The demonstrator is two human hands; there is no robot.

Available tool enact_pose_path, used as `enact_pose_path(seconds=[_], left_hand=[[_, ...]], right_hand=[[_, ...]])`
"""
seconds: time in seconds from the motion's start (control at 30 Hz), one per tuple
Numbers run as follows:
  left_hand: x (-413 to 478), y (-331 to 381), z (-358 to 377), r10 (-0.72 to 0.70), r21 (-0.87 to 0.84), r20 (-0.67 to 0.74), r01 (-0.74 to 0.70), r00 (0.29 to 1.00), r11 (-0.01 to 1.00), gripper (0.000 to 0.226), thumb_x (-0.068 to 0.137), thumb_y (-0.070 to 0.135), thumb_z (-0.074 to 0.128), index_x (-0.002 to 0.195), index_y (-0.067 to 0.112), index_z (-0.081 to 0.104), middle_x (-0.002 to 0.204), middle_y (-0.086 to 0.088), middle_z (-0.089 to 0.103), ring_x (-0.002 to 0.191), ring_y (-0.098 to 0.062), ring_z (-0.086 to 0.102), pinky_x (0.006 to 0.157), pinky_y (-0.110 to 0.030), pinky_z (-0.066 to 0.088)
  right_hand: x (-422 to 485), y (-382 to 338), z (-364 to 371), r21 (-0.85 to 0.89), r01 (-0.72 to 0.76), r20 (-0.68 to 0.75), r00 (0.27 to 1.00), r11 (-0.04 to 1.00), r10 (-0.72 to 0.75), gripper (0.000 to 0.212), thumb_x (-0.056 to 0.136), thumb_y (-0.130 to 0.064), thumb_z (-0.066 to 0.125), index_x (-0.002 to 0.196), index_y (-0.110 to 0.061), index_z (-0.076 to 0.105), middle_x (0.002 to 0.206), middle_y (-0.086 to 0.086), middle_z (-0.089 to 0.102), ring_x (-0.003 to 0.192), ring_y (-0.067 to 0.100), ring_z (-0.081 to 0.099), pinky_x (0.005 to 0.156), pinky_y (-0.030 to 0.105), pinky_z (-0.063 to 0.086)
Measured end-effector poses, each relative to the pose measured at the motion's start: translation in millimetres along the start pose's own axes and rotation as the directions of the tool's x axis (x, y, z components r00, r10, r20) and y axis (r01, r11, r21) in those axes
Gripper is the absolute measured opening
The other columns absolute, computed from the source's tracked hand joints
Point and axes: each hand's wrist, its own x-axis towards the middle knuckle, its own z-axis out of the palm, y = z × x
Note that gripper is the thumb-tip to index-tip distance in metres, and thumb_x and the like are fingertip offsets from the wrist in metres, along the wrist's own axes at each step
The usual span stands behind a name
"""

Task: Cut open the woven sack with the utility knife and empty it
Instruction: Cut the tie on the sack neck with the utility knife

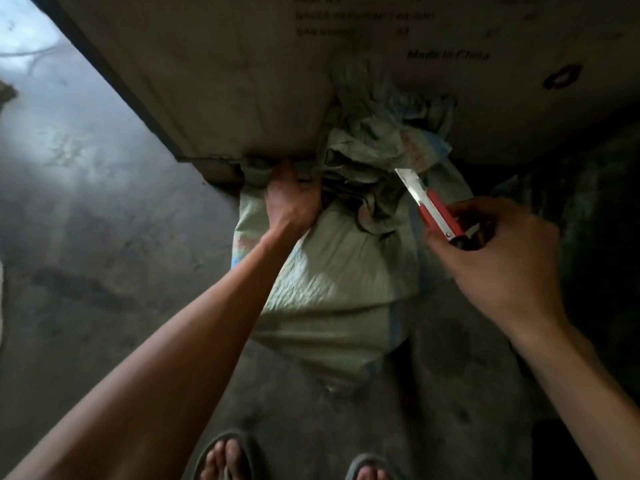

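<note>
A pale green woven sack (332,282) stands plump on the rough concrete floor (104,237), its crumpled, bunched neck pressed against a large cardboard box (225,81). The left hand (292,195) clenches the coarse fabric at the sack's upper edge. The right hand (498,261) grips a red utility knife (434,209), whose flat metal blade seems to touch the gathered neck, though motion blur leaves contact uncertain.

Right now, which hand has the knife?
The right hand holds the red utility knife, blade out toward the woven sack. The left hand only grips the sack's top.
</note>
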Motion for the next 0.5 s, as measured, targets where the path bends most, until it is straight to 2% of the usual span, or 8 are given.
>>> enact_pose_path(seconds=[0.07,0.1,0.2,0.27,0.33,0.43,0.5], left_hand=[[16.9,-0.2,9.5,-0.012,-0.088,0.026,0.015,1.0,0.996,0.047,0.091,0.032,0.062,0.132,0.01,0.057,0.121,-0.009,0.068,0.106,-0.026,0.065,0.076,-0.023,0.047],[25.4,-0.2,14.0,-0.017,-0.092,0.07,0.023,0.997,0.995,0.046,0.093,0.027,0.063,0.133,0.007,0.056,0.12,-0.008,0.068,0.106,-0.024,0.065,0.076,-0.022,0.047],[41.3,-0.2,24.9,0.001,-0.089,0.15,0.012,0.989,0.996,0.047,0.096,0.025,0.063,0.135,0.0,0.056,0.135,-0.018,0.062,0.124,-0.03,0.059,0.099,-0.034,0.047],[41.8,1.6,31.8,0.054,-0.117,0.113,-0.041,0.992,0.992,0.047,0.095,0.026,0.064,0.135,0.002,0.056,0.137,-0.019,0.061,0.127,-0.032,0.057,0.102,-0.037,0.045],[38.2,4.1,35.8,0.06,-0.269,0.137,-0.021,0.989,0.963,0.045,0.094,0.026,0.065,0.132,0.002,0.06,0.133,-0.021,0.062,0.125,-0.035,0.059,0.103,-0.04,0.048],[18.1,18.8,33.2,0.047,-0.488,0.293,0.107,0.955,0.866,0.056,0.09,0.027,0.07,0.137,0.001,0.054,0.134,-0.016,0.061,0.128,-0.034,0.057,0.104,-0.038,0.049],[-3.2,32.3,26.5,0.11,-0.618,0.322,0.121,0.94,0.777,0.049,0.091,0.019,0.067,0.134,-0.003,0.057,0.13,-0.017,0.064,0.125,-0.034,0.06,0.104,-0.036,0.051]], right_hand=[[6.3,5.6,-2.2,0.029,0.037,-0.026,0.999,0.999,-0.037,0.033,0.072,-0.056,0.071,0.087,-0.028,0.074,0.078,-0.01,0.071,0.066,0.0,0.064,0.057,0.022,0.049],[9.3,8.7,-3.9,0.03,0.06,-0.041,0.997,0.998,-0.059,0.034,0.069,-0.057,0.07,0.085,-0.028,0.075,0.077,-0.01,0.071,0.066,0.002,0.065,0.058,0.023,0.05],[19.9,14.1,-10.3,0.002,0.157,-0.078,0.985,0.988,-0.156,0.035,0.064,-0.058,0.067,0.081,-0.029,0.075,0.073,-0.009,0.072,0.067,0.004,0.067,0.062,0.029,0.055],[28.0,13.7,-16.1,-0.037,0.232,-0.083,0.969,0.972,-0.235,0.035,0.066,-0.06,0.066,0.076,-0.027,0.074,0.065,-0.004,0.071,0.062,0.002,0.067,0.057,0.034,0.055],[32.0,11.8,-21.1,-0.062,0.29,-0.097,0.951,0.955,-0.295,0.035,0.07,-0.06,0.069,0.068,-0.026,0.072,0.06,-0.002,0.07,0.061,0.004,0.068,0.055,0.036,0.054],[25.5,2.5,-32.7,-0.013,0.307,-0.143,0.941,0.952,-0.306,0.032,0.061,-0.067,0.063,0.068,-0.037,0.071,0.063,-0.011,0.071,0.066,0.004,0.07,0.058,0.03,0.055],[14.7,-3.2,-46.7,-0.023,0.285,-0.113,0.952,0.958,-0.286,0.048,0.054,-0.071,0.059,0.076,-0.032,0.076,0.068,-0.009,0.073,0.067,0.006,0.07,0.061,0.032,0.058]])
